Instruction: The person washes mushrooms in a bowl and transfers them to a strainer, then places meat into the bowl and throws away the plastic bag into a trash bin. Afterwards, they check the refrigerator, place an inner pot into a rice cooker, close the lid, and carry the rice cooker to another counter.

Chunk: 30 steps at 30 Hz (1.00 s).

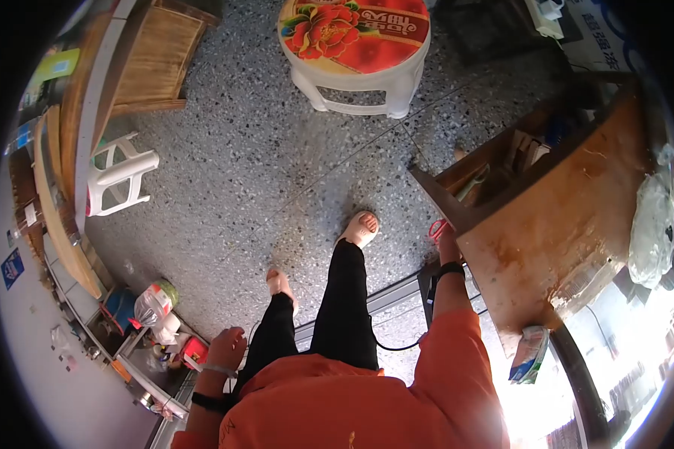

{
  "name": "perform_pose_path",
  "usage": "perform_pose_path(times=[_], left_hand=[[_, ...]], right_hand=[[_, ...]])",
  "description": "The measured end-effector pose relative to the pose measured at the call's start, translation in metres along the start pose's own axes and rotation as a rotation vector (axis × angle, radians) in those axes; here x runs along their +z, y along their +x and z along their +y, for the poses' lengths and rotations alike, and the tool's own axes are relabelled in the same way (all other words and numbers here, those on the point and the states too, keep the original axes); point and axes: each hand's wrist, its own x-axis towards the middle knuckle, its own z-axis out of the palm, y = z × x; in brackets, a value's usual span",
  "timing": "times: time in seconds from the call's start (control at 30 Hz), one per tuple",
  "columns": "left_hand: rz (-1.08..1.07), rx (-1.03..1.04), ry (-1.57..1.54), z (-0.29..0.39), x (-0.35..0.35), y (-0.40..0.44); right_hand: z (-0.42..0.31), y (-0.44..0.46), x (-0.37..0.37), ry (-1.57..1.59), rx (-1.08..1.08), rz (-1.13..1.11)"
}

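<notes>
My right hand (447, 241), with a black band at the wrist, is beside the open drawer of the brown wooden table (558, 217). Its fingers are closed on red-handled scissors (436, 230); their blades cannot be made out. My left hand (228, 349) hangs low at my side with fingers loosely bent and apart, holding nothing. Small items lie inside the drawer (457, 214), partly in shadow.
A round white stool (392, 88) with a red floral top stands ahead on the speckled floor (240, 135). At left are a white plastic stool (123, 176), wooden furniture (157, 56) and bagged items (153, 305). A plastic bag (653, 224) lies at the table's right.
</notes>
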Motion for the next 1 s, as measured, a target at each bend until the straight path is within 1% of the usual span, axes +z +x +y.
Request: perform_pose_path(times=[0.07, 0.13, 0.2, 0.3, 0.33, 0.37, 0.4, 0.43, 0.5, 0.53, 0.57, 0.6, 0.63, 0.67, 0.7, 0.73, 0.77, 0.8, 0.83, 0.87, 0.9, 0.93, 1.0], left_hand=[[-0.054, -0.043, -0.005, -0.021, 0.016, 0.0], [-0.042, -0.039, -0.037, -0.02, 0.016, 0.0], [0.043, -0.059, -0.167, -0.017, 0.01, -0.002], [0.05, -0.061, -0.245, -0.04, 0.015, -0.005], [0.066, -0.055, -0.26, -0.055, 0.02, -0.009], [0.061, -0.083, -0.354, -0.076, 0.028, -0.012], [0.07, -0.118, -0.451, -0.096, 0.035, -0.016], [0.125, -0.138, -0.474, -0.116, 0.039, -0.022], [0.039, -0.544, -0.969, -0.162, 0.052, -0.041], [0.117, -0.566, -1.02, -0.192, 0.063, -0.054], [0.071, -0.696, -1.177, -0.226, 0.078, -0.068], [0.017, -0.812, -1.343, -0.263, 0.096, -0.081], [0.032, -0.757, -1.159, -0.302, 0.133, -0.095], [0.041, -0.707, -0.967, -0.338, 0.162, -0.111], [0.013, -0.619, -0.755, -0.359, 0.161, -0.128], [-0.001, -0.109, 0.013, -0.416, 0.211, -0.136], [0.074, -0.309, -0.284, -0.449, 0.227, -0.15], [0.112, -0.512, -0.595, -0.465, 0.238, -0.158], [0.218, -0.716, -0.899, -0.481, 0.249, -0.166], [0.288, -0.935, -1.189, -0.499, 0.245, -0.173], [0.375, -0.988, -1.371, -0.506, 0.217, -0.188], [0.4, -0.98, -1.41, -0.523, 0.203, -0.192], [0.655, -0.981, -1.651, -0.554, 0.187, -0.194]], right_hand=[[0.002, 0.014, 0.003, 0.046, -0.009, 0.015], [0.005, 0.02, 0.002, 0.087, -0.019, 0.045], [0.011, 0.018, 0.001, 0.123, -0.023, 0.084], [0.028, -0.001, 0.007, 0.17, -0.036, 0.11], [0.039, -0.012, 0.012, 0.182, -0.031, 0.079], [0.053, -0.026, 0.016, 0.189, -0.018, 0.024], [0.066, -0.042, 0.023, 0.179, 0.005, -0.063], [0.075, -0.06, 0.027, 0.113, 0.032, -0.157], [0.07, -0.093, 0.039, -0.165, 0.061, -0.292], [0.061, -0.111, 0.045, -0.337, 0.057, -0.352], [0.051, -0.129, 0.052, -0.502, 0.044, -0.414], [0.037, -0.149, 0.065, -0.581, -0.04, -0.425], [0.03, -0.155, 0.08, -0.766, -0.246, -0.543], [0.023, -0.161, 0.095, -0.957, -0.498, -0.62], [0.014, -0.168, 0.112, -1.099, -0.759, -0.652], [-0.01, -0.211, 0.148, -0.969, -0.419, -0.534], [-0.018, -0.231, 0.182, -0.963, -0.431, -0.515], [-0.027, -0.251, 0.217, -0.958, -0.443, -0.497], [-0.035, -0.265, 0.255, -1.395, -1.101, -0.637], [-0.04, -0.267, 0.293, -1.783, -1.793, -0.721], [-0.049, -0.303, 0.34, -1.797, -1.752, -0.651], [-0.047, -0.344, 0.394, -1.804, -1.699, -0.583], [-0.069, -0.475, 0.468, -1.362, -1.544, -0.779]])
